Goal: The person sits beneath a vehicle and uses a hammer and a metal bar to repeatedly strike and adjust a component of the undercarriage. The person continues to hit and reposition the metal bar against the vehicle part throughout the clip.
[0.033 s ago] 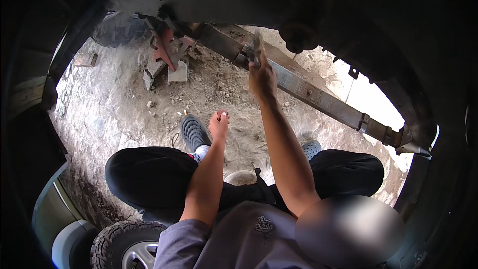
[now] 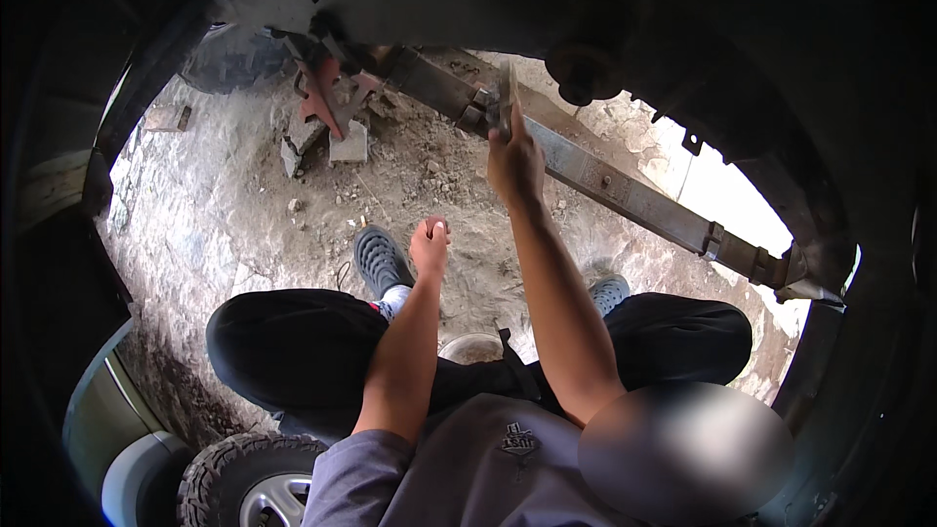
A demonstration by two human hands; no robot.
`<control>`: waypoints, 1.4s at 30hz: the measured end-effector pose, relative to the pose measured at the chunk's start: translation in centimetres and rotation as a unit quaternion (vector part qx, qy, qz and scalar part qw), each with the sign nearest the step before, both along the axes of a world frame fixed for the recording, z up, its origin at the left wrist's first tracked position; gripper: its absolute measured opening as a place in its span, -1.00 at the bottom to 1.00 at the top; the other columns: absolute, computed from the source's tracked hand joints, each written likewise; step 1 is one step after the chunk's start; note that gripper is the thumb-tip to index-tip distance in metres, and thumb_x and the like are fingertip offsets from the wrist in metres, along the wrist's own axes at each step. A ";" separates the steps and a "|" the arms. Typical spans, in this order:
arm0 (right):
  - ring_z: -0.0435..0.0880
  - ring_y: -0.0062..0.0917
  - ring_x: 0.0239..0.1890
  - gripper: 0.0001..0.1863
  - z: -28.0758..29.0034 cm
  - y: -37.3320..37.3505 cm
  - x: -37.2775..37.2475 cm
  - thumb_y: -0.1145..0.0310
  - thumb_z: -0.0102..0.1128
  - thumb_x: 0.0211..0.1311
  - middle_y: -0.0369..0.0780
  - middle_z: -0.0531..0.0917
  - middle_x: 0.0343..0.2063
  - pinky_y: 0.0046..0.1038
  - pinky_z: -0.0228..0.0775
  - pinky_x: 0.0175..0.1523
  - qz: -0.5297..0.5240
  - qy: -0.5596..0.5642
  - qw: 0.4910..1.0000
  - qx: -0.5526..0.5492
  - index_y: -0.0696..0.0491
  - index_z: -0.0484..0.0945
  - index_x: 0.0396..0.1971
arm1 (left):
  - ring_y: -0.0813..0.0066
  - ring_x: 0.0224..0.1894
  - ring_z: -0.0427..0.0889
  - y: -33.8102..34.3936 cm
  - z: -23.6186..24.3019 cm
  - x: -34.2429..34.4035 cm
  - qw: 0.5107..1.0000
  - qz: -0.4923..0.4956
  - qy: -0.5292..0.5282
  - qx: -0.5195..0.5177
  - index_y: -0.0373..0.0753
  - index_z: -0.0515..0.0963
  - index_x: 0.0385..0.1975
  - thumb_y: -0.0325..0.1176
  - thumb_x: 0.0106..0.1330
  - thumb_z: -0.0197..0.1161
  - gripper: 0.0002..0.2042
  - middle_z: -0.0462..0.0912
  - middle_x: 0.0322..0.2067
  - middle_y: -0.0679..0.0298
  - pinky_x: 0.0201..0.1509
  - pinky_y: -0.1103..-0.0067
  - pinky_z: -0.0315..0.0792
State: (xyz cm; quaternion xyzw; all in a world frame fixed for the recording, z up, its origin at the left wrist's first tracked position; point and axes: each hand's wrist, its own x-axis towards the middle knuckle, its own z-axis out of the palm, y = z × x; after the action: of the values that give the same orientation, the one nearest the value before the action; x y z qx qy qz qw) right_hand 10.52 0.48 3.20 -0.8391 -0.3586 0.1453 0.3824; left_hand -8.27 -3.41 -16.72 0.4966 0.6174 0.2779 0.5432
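Note:
My right hand (image 2: 516,164) is raised and wrapped round a dark, narrow metal tool (image 2: 506,98) that points upward. The tool overlaps a long grey metal bar (image 2: 625,193) with clamp bands, like a leaf spring, running slantwise under the vehicle. Whether the two touch I cannot tell. Beside the tool, a band with a bolt (image 2: 473,117) wraps the bar. My left hand (image 2: 429,244) is closed in a loose fist above the dirt, between my knees and the bar. A small dark spot shows at its fingers, too small to name.
Dark vehicle underbody surrounds the view, with a round bump stop (image 2: 583,83) hanging at the top. A red metal stand (image 2: 322,98) rests by broken blocks (image 2: 348,141) at the far left. A wheel (image 2: 249,473) lies near lower left. Rubble covers the dirt ground (image 2: 195,224).

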 end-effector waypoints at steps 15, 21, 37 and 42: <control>0.72 0.10 -0.09 -0.30 0.3 -0.2 -3.9 0.36 0.16 0.44 0.18 0.70 -0.11 -0.02 0.52 0.00 -0.052 0.038 0.997 0.043 0.17 0.15 0.50 | 0.40 -0.42 0.75 0.0 -1.1 1.4 0.998 -0.045 0.047 0.012 -0.23 0.69 -0.16 -0.23 0.40 0.15 -0.75 0.76 -0.40 0.22 -0.19 0.42 0.59; 0.72 0.04 -0.13 -0.25 -0.7 -5.2 -7.8 0.41 0.18 0.43 0.13 0.71 -0.17 -0.06 0.51 -0.05 -0.028 0.016 0.999 0.041 0.10 0.10 0.55 | 0.33 -0.40 0.76 0.4 -0.8 1.7 0.985 -0.078 0.110 0.107 -0.21 0.70 -0.11 -0.21 0.40 0.15 -0.72 0.76 -0.38 0.16 -0.17 0.37 0.59; 0.68 0.11 0.02 -0.24 -0.5 -1.7 -4.1 0.33 0.17 0.45 0.19 0.67 0.02 -0.04 0.50 0.10 -0.026 0.044 0.999 0.011 0.13 0.07 0.55 | 0.37 -0.39 0.77 0.2 0.2 0.3 0.996 -0.069 0.053 0.008 -0.22 0.69 -0.09 -0.25 0.43 0.15 -0.75 0.80 -0.37 0.22 -0.15 0.42 0.61; 0.69 0.07 -0.05 -0.21 -1.7 -7.1 -9.7 0.44 0.18 0.44 0.11 0.70 -0.09 -0.03 0.49 0.00 -0.026 0.010 0.997 0.071 0.07 0.05 0.58 | 0.31 -0.41 0.76 -0.1 0.6 0.0 0.987 -0.107 0.117 0.029 -0.24 0.68 -0.11 -0.27 0.44 0.15 -0.76 0.79 -0.38 0.17 -0.18 0.40 0.60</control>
State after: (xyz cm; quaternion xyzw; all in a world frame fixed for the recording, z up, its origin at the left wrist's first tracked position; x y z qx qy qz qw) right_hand 0.79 -6.59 1.53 -0.8173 -0.3424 0.1178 0.4483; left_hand -8.26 -3.49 -16.11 0.6044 0.6118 0.1756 0.4792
